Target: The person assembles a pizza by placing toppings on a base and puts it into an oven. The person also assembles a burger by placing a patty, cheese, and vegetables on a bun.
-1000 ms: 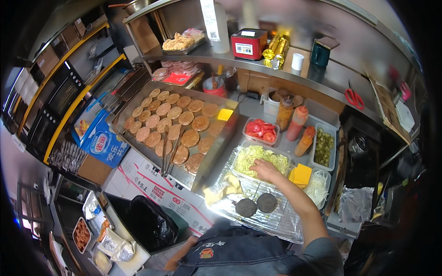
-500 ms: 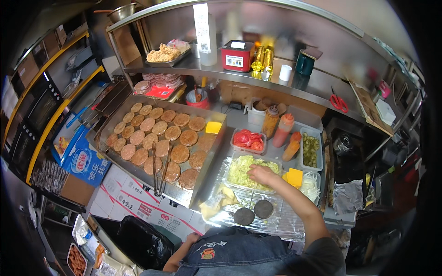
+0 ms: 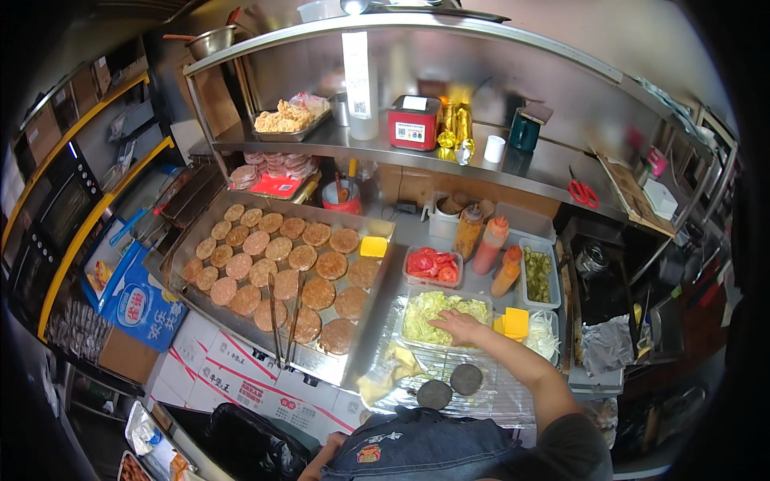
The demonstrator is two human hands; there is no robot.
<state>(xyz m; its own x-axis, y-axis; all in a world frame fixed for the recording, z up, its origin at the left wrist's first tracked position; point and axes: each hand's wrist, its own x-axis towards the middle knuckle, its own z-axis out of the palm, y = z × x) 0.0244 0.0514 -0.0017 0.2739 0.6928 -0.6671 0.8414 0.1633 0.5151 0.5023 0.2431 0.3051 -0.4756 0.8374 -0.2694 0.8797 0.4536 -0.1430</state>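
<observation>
My right hand (image 3: 459, 327) rests on the shredded lettuce (image 3: 425, 306) in a clear plastic tub, its fingers stretched over the shreds. Low at the apron's left side is my left hand (image 3: 334, 440), its fingers mostly hidden. Two dark round bun halves (image 3: 466, 379) lie side by side on a foil-covered wire rack (image 3: 501, 405) below the tub. Beside the lettuce, yellow cheese slices (image 3: 516, 325) are stacked next to a tub of sliced onion (image 3: 542, 335). Tomato slices (image 3: 433, 264) fill a container behind the lettuce. A crumpled yellowish cloth or wrapper (image 3: 389, 373) lies left of the buns.
On the left, a griddle (image 3: 365, 325) carries rows of patties (image 3: 318, 293), with metal tongs (image 3: 281, 321) over its front edge. Sauce bottles (image 3: 490, 244) and a pickle tub (image 3: 539, 276) stand behind the lettuce. A steel shelf (image 3: 369, 148) spans the back.
The view has tilted and shifted slightly, so the counter sits lower. My right hand stays at the lettuce, its fingers now flatter and more spread. The buns stay on the rack.
</observation>
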